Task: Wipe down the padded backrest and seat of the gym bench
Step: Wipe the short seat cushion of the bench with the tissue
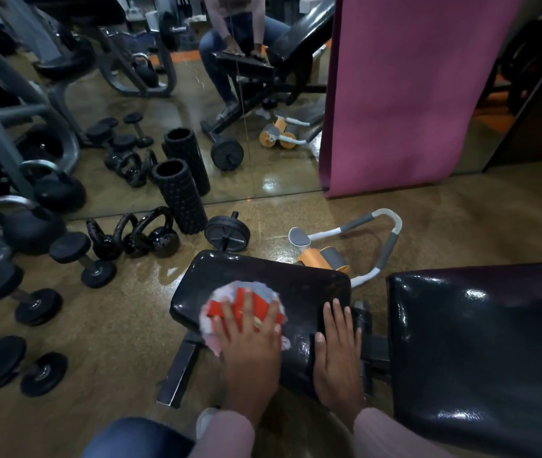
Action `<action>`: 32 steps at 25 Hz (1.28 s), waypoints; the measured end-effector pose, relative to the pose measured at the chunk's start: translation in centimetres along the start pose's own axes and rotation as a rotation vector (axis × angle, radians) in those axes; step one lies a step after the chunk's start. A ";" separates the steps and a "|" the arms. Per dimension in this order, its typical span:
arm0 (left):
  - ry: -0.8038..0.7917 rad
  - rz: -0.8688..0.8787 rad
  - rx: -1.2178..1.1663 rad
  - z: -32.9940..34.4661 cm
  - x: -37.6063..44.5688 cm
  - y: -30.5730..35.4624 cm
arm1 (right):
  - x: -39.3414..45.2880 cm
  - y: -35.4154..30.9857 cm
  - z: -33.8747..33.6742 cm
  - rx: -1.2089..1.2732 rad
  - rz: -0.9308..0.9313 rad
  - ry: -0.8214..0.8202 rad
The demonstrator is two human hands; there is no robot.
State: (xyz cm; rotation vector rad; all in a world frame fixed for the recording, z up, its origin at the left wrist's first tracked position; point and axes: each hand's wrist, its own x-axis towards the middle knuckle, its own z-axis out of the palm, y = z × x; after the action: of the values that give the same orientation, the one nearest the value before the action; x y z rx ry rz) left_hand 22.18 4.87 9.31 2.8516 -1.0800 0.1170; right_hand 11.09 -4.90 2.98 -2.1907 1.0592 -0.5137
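Note:
The black padded seat (282, 285) of the gym bench lies in front of me, with the glossy black backrest (481, 342) to its right across a gap. My left hand (249, 345) presses flat on a red and white cloth (239, 302) lying on the seat's left half. My right hand (339, 352) rests flat on the seat's right edge, fingers spread, holding nothing. Both pads look shiny.
A wall mirror stands ahead, with a purple mat (405, 94) leaning against it. On the floor lie kettlebells (150, 236), dumbbells (77, 259), a black foam roller (180, 196), an ab wheel (226, 233) and an orange and white ab trainer (339, 252). The bench foot (177, 375) sticks out at left.

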 end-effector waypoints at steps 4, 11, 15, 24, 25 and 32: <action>-0.045 0.160 0.038 -0.6 4.6 0.8 | 0.1 -0.2 -0.3 -0.011 -0.011 0.003; -0.036 -0.054 -0.023 -1.8 3.1 -3.1 | -0.3 0.0 -0.5 -0.035 -0.016 -0.018; -0.090 0.214 0.051 0.2 -1.3 2.8 | -0.4 -0.1 -0.4 -0.027 -0.020 -0.022; 0.018 -0.118 -0.040 -1.5 4.7 -4.4 | -0.4 -0.2 -0.7 -0.040 0.003 -0.053; 0.000 -0.109 -0.008 -1.0 3.1 -3.1 | -0.4 -0.2 -0.6 -0.036 -0.001 -0.047; -0.063 0.192 0.040 0.6 3.5 1.2 | -0.5 -0.3 -0.5 -0.035 0.002 -0.037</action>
State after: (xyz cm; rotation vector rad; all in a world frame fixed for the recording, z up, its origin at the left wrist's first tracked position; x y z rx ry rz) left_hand 24.05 1.65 9.19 2.7969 -1.3773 0.0632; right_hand 10.70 -4.52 3.52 -2.2208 1.0580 -0.4558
